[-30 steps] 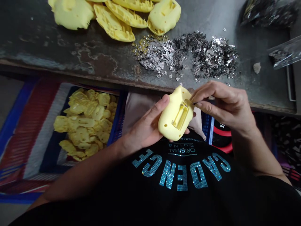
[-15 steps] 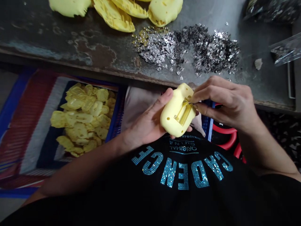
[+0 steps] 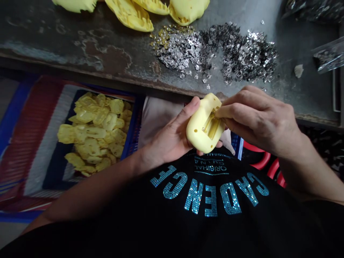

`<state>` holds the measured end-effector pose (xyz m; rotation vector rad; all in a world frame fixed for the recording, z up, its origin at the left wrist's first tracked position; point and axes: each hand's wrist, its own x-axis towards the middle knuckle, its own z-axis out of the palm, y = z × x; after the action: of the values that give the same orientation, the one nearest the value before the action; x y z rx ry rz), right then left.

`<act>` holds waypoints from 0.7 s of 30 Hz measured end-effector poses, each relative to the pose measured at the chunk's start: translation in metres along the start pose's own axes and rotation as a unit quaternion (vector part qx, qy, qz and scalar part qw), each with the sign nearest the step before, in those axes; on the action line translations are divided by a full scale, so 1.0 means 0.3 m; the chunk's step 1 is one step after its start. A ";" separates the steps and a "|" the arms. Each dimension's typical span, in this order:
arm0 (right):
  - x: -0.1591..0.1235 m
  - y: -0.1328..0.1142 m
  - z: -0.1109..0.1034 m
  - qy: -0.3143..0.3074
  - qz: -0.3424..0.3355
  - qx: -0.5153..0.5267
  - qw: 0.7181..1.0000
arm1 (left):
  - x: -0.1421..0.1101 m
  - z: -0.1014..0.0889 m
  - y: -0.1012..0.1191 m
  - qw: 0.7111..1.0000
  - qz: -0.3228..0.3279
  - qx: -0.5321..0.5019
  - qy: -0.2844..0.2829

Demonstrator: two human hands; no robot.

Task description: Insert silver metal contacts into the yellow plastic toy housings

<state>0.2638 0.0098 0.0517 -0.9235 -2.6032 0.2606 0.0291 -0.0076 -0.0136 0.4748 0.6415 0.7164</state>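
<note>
Bench (image 3: 61,41), yellow shell (image 3: 203,122), shirt (image 3: 185,229) ("CADENCE").

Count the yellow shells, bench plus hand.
5 visible: the held shell in the left hand; on the bench, leftmost shell, front middle shell, rear middle shell, rightmost shell. The frame's top crops those four; more may be hidden.

The right hand (image 3: 264,120) hid part of the yellow shell (image 3: 199,138); whether it pinched anything could not be seen. The shell covered part of the left hand (image 3: 174,138). Far yellow casings (image 3: 189,10) and, at right, a clear bag (image 3: 331,53) were cut off.
</note>
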 end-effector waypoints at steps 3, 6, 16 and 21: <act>-0.012 -0.004 0.004 0.030 0.001 0.017 0.999 | 0.005 -0.001 0.001 1.000 0.000 -0.005 -0.013; -0.031 -0.006 0.016 0.083 0.016 0.044 0.995 | 0.005 0.004 0.000 1.000 0.009 -0.008 -0.021; -0.126 0.001 0.147 0.191 0.040 -0.025 0.980 | -0.001 0.014 -0.003 0.999 0.027 -0.013 -0.023; -0.146 -0.011 0.167 0.205 0.070 0.028 0.976 | -0.007 0.025 -0.016 0.998 0.054 -0.011 -0.009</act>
<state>0.2733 -0.0232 -0.0053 -1.0195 -2.1478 0.1588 0.0350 -0.0136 -0.0103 0.4981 0.5948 0.8200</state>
